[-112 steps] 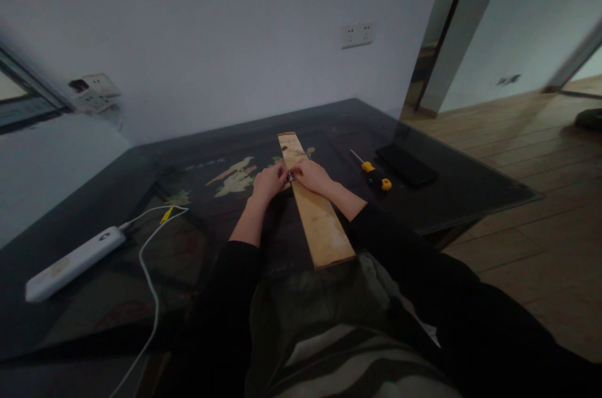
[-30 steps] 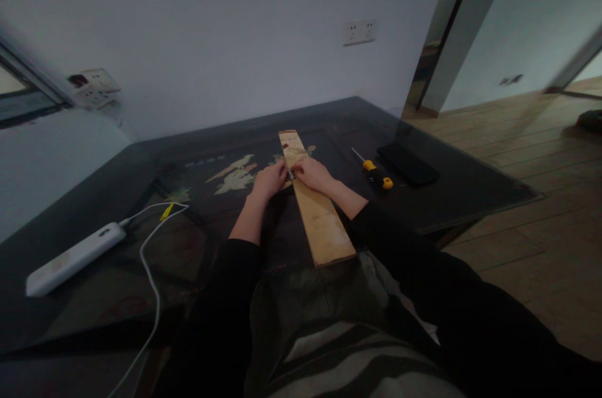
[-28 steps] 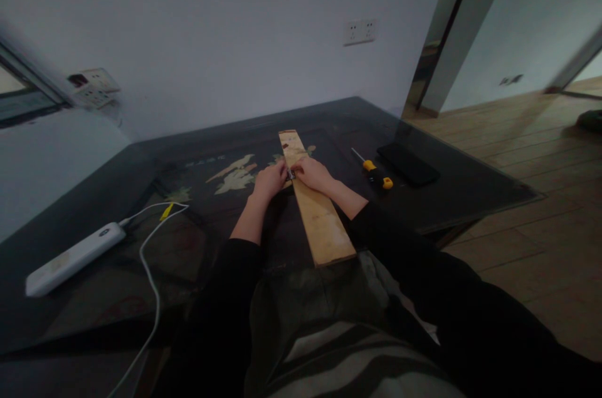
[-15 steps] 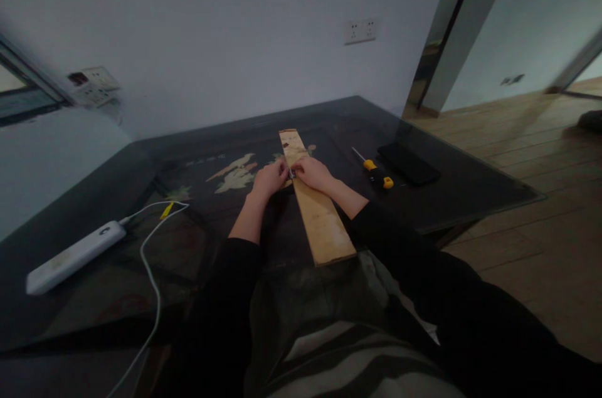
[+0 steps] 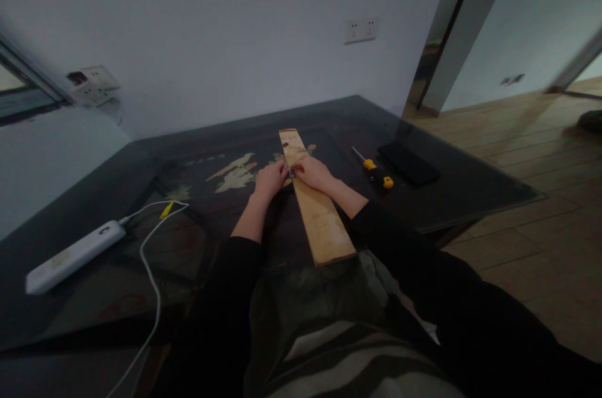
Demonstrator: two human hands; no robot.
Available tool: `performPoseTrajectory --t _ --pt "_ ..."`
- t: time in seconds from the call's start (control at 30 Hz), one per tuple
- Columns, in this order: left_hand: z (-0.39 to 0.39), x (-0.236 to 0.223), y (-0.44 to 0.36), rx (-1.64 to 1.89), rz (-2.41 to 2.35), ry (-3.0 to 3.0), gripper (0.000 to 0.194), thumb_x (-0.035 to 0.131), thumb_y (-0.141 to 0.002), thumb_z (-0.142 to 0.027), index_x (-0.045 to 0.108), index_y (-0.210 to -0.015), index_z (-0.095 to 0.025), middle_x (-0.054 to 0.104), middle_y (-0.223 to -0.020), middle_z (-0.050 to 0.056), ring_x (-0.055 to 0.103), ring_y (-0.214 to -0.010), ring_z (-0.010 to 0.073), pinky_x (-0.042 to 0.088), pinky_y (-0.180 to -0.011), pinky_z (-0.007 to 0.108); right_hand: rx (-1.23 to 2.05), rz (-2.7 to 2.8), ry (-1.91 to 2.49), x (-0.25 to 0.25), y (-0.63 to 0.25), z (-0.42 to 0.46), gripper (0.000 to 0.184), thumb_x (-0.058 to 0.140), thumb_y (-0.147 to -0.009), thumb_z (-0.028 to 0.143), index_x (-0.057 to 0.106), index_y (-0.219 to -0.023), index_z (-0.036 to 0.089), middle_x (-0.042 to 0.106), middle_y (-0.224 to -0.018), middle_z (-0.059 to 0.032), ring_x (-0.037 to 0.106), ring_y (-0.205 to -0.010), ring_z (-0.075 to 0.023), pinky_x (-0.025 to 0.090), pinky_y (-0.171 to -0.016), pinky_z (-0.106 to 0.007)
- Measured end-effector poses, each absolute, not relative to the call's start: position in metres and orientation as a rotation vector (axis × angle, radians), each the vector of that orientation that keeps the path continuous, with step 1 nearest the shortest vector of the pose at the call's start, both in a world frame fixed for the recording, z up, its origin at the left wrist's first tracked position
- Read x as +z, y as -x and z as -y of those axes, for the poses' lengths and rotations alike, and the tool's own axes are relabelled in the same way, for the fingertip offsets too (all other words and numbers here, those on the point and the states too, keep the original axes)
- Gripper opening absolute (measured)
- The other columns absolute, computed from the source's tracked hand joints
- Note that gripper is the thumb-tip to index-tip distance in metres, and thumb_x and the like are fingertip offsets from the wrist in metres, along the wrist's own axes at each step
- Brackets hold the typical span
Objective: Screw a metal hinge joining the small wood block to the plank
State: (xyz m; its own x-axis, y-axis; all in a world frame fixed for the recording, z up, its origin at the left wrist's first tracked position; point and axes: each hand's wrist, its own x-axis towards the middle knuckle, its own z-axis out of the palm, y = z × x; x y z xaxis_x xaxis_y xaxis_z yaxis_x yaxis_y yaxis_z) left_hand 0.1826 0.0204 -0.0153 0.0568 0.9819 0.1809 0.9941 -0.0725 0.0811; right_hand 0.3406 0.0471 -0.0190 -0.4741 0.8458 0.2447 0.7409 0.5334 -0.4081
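A long wooden board (image 5: 324, 222) lies on the dark table, one end toward me and the other toward the wall. Midway along it sits a small metal piece (image 5: 291, 173), too small to name for certain. My left hand (image 5: 270, 178) is at the board's left edge, its fingers pinched at the metal piece. From the right, my right hand (image 5: 313, 172) rests over the board with fingers curled in to the same piece. The fingertips partly hide it. A screwdriver (image 5: 376, 172) with a yellow and black handle lies right of my hands.
Beside the screwdriver lies a black flat object (image 5: 408, 163), like a phone. A white power strip (image 5: 75, 257) with a white cable (image 5: 153, 279) occupies the table's left side. The wall (image 5: 235, 41) borders the table's (image 5: 470, 178) far edge.
My left hand has shifted very slightly to the right. The board, the screwdriver and my right hand look the same as before.
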Motion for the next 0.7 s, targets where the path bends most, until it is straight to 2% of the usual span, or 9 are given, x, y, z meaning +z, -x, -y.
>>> performPoseTrajectory --t 0.17,0.4,0.7 --pt "-0.024 -0.020 -0.180 -0.326 2.102 2.211 0.041 0.031 -0.104 -0.041 0.067 -0.109 -0.022 0.074 -0.112 0.014 0.070 -0.103 0.0297 0.048 -0.081 0.034 0.356 2.346 1.300 -0.018 -0.341 -0.046 0.035 0.046 -0.094 0.018 0.076 -0.112 0.020 0.072 -0.122 -0.0095 0.064 -0.115 -0.0221 0.047 -0.099 -0.031" --pt "-0.033 -0.021 -0.169 -0.311 2.073 2.363 0.029 0.042 -0.102 -0.040 0.061 -0.116 -0.023 0.075 -0.110 0.012 0.070 -0.103 0.0274 0.049 -0.084 0.034 0.352 2.354 1.315 -0.016 -0.341 -0.043 0.035 0.047 -0.094 0.017 0.076 -0.113 0.021 0.071 -0.122 -0.0095 0.064 -0.114 -0.0219 0.048 -0.097 -0.030" --pt "-0.027 -0.019 -0.175 -0.283 2.074 2.289 0.032 0.037 -0.103 -0.038 0.062 -0.117 -0.024 0.074 -0.112 0.012 0.070 -0.103 0.0284 0.049 -0.084 0.034 0.355 2.359 1.308 -0.016 -0.340 -0.045 0.034 0.048 -0.093 0.016 0.076 -0.112 0.020 0.071 -0.122 -0.0100 0.064 -0.113 -0.0214 0.048 -0.098 -0.030"
